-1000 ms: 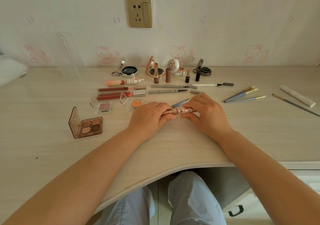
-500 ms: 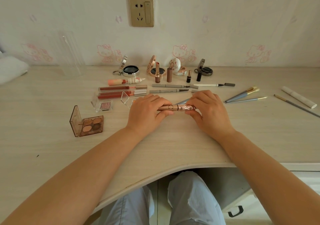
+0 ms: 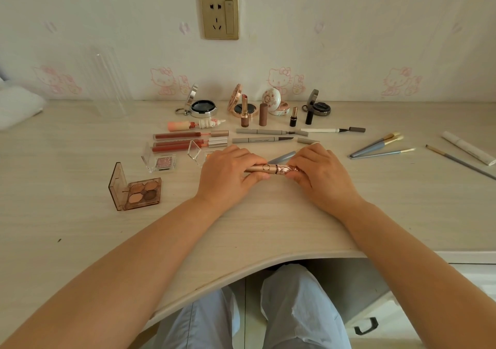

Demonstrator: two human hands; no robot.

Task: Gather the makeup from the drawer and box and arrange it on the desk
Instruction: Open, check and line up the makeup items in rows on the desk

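Makeup lies spread across the counter (image 3: 80, 214), and one piece, a rose-gold tube (image 3: 268, 168), is between my hands just above the counter's middle. My left hand (image 3: 228, 177) curls round the plain end, and my right hand (image 3: 319, 174) pinches the ornate, faceted end. Its long axis runs left to right, almost level, the ornate end pointing right.

I judge I am at the arranging step, perhaps uncapping this tube the way the other pieces lie opened; whether the cap has loosened I cannot tell. Next I would need a straight pull or twist along that axis, then a free spot for both parts.

Behind my hands lie lip glosses (image 3: 177, 142) and pencils (image 3: 263, 140) in rows, with open compacts (image 3: 202, 106) and standing lipsticks (image 3: 244, 110) near the wall. An open eyeshadow palette (image 3: 141, 193) sits to the left, brushes (image 3: 375, 146) to the right.
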